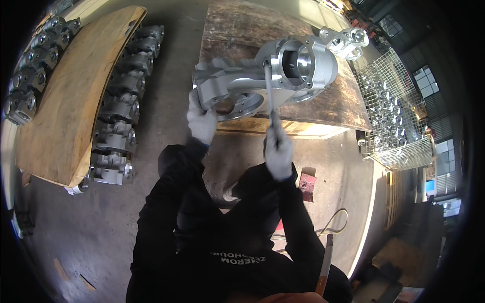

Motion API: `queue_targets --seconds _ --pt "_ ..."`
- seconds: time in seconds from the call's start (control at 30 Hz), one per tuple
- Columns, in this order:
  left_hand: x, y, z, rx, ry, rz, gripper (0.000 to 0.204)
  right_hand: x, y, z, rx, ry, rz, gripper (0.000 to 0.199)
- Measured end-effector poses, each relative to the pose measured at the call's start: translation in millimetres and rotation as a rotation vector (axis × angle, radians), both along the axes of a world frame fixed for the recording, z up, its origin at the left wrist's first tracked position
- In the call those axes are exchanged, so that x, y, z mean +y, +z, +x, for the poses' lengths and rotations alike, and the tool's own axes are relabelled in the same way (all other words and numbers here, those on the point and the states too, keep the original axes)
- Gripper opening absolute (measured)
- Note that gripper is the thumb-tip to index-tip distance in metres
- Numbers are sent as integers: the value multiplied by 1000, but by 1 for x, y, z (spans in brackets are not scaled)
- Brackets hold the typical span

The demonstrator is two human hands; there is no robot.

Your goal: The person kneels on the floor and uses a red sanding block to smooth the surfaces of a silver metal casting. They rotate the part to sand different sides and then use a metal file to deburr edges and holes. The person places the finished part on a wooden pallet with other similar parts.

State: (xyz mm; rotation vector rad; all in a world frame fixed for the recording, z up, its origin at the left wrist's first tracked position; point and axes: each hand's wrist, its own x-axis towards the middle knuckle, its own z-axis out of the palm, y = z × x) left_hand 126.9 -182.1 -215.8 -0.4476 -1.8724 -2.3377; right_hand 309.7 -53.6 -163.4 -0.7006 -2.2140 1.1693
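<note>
A large silver-grey metal casting (230,81) lies on a worn wooden table in front of me, its wide round opening at the right end. My left hand (202,121), in a white glove, is closed on the casting's left end. In my right hand (279,156), also gloved in white, is a slim grey rod-shaped hand tool (270,93) with a dark grip. The tool points away from me, its far tip at a small hole beside the round opening. Whether the tip is inside the hole I cannot tell.
Behind the table's right side sits another casting (348,41). Rows of castings (118,136) flank a wooden board (76,96) at left. A wire mesh cage (399,108) holds small metal parts at right. A red piece (307,186) and a looped hose (336,219) lie on the floor.
</note>
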Motion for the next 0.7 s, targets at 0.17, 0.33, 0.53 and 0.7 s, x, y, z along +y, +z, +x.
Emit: queue_targets --seconds 0.17,0.33,0.53,0.7 --pt "-1 -3 -1 -22 -14 -57 56 -3 16 -13 81 -38 224 50" --pt "0 -7 -5 25 -38 -15 59 -16 7 -16 133 69 203 49" --pt "-1 -16 -9 53 38 -242 56 -31 25 -30 166 30 110 48" --pt "2 -23 -13 -38 -28 -320 84 -50 25 -23 -59 15 58 49"
